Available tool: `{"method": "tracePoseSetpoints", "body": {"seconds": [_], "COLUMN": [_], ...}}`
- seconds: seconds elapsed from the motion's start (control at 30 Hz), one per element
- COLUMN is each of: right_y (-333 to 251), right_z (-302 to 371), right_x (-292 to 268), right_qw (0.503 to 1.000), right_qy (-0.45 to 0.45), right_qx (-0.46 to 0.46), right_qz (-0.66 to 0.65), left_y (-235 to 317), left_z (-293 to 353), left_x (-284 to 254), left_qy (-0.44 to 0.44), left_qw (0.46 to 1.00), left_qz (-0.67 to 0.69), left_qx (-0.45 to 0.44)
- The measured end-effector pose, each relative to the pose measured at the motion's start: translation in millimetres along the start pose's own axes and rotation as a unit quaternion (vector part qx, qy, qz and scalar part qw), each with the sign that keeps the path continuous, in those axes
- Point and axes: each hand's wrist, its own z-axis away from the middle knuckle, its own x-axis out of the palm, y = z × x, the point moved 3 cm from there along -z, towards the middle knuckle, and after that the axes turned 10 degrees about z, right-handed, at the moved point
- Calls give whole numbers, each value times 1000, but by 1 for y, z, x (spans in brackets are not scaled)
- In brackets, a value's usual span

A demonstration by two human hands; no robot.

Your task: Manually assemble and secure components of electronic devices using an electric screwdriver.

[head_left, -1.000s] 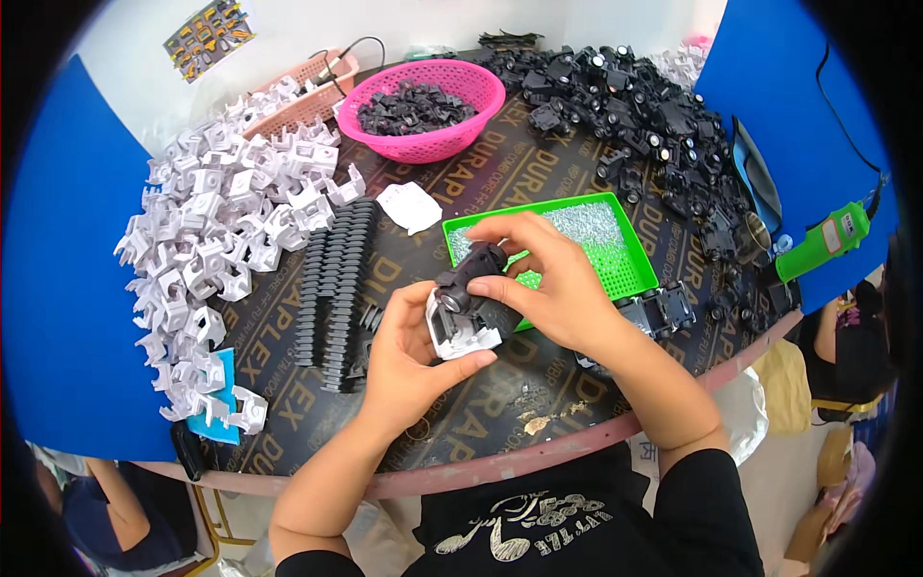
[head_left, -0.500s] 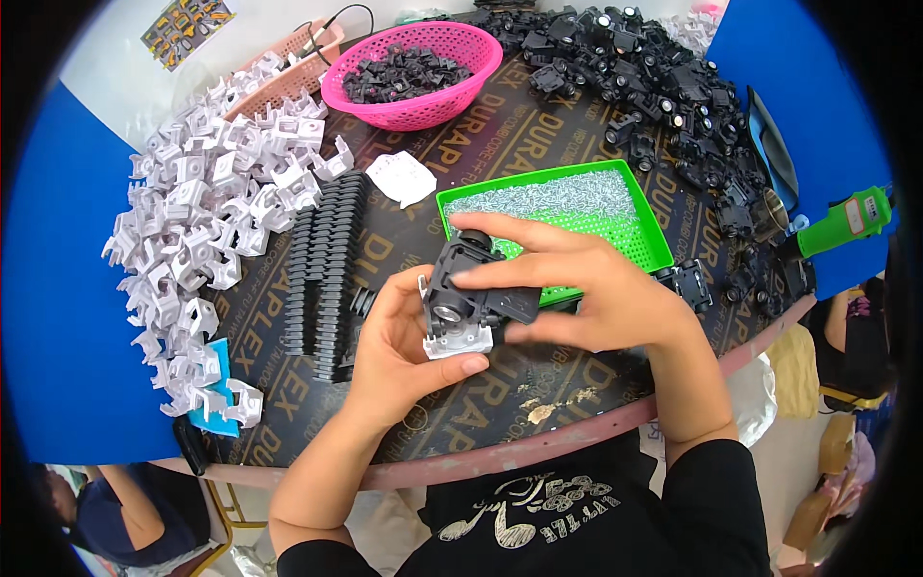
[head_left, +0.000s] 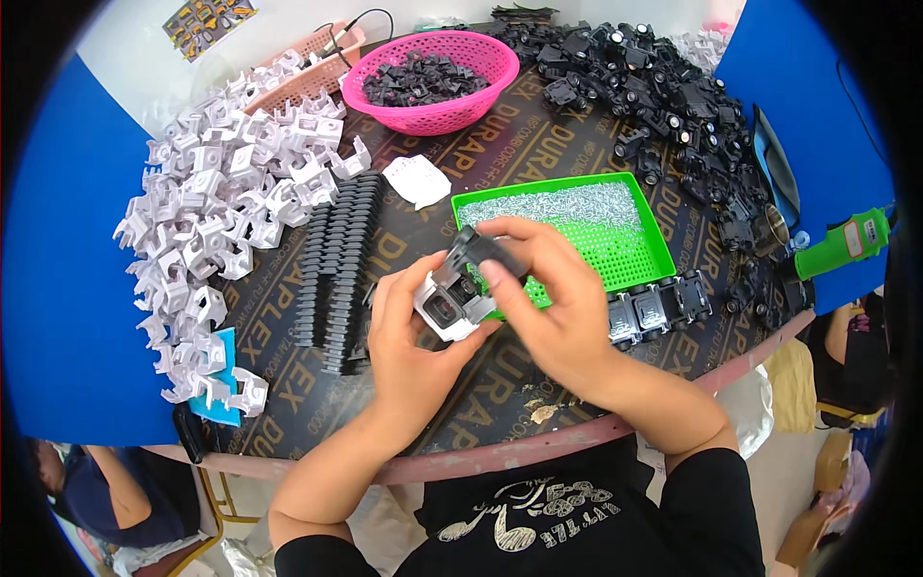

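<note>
In front of me, my left hand [head_left: 409, 351] is closed around a white plastic housing [head_left: 460, 330], with its thumb along the lower edge. Dark parts sit inside the housing's opening. My right hand [head_left: 562, 313] grips a black plastic piece [head_left: 471, 248] at the housing's upper right, thumb on top and fingers behind. The two pieces touch; whether they are joined I cannot tell. Just beyond my right hand stands a green perforated tray [head_left: 606, 264] holding many small silver screws [head_left: 553, 204]. A row of black assemblies [head_left: 652, 313] lies at its near right side.
White housings [head_left: 207, 197] are heaped at left, beside stacked black plastic pieces [head_left: 336, 260]. A pink basket [head_left: 433, 117] of small black parts stands at the back. Black assemblies [head_left: 663, 106] pile up at right, near a green-handled tool [head_left: 841, 245]. Other people sit beyond the table edge.
Both hands have turned the held pieces, so the housing's opening now shows and the black piece's round lens no longer does. My right hand has moved lower, uncovering the row of black assemblies.
</note>
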Motion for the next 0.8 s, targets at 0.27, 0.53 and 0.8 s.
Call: {"method": "tracePoseSetpoints", "body": {"seconds": [0.27, 0.53, 0.8], "right_y": [-13, -15, -24], "right_z": [15, 17, 8], "right_x": [12, 12, -2], "right_qw": [998, 988, 998], "right_qy": [11, 58, 32], "right_qx": [49, 87, -30], "right_qz": [-43, -115, 45], "left_y": [2, 9, 10], "left_z": [0, 3, 2], "left_x": [-1, 0, -1], "left_qy": [35, 61, 46], "left_qw": [999, 995, 993], "left_qz": [-6, -52, -89], "left_qx": [25, 58, 65]}}
